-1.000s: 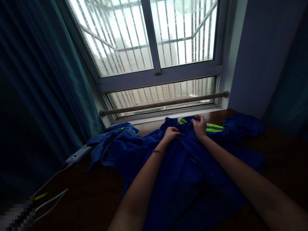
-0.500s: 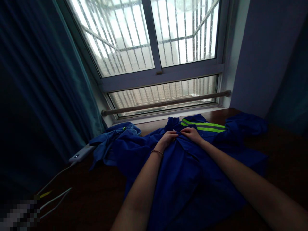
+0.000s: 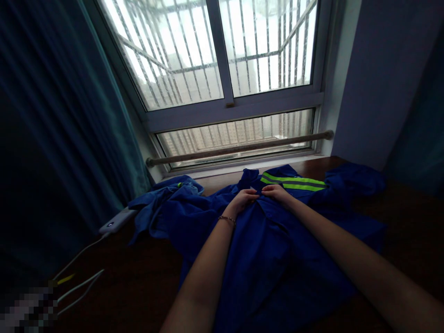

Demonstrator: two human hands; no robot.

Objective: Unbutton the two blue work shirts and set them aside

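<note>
A blue work jacket (image 3: 256,259) with a yellow-green and grey reflective stripe (image 3: 294,181) lies spread over the dark wooden surface. Near its collar, my left hand (image 3: 244,199) pinches the cloth along the front edge. Close beside it, the fingers of my right hand (image 3: 275,192) pinch the same front edge. Only a small gap separates the fingertips, and any fastener between them is too small to make out. A bracelet (image 3: 227,219) circles my left wrist.
Left of the jacket lies a lighter blue garment (image 3: 156,203), with a white power bank (image 3: 118,221) and its cable beside it. Loose white cables (image 3: 83,286) lie at lower left. A barred window (image 3: 225,55) with a rail (image 3: 239,149) stands behind; a curtain (image 3: 86,115) hangs left.
Both hands stay pinched on the jacket front, with only a very slight shift of the fingers. The jacket and the things around it look unmoved.
</note>
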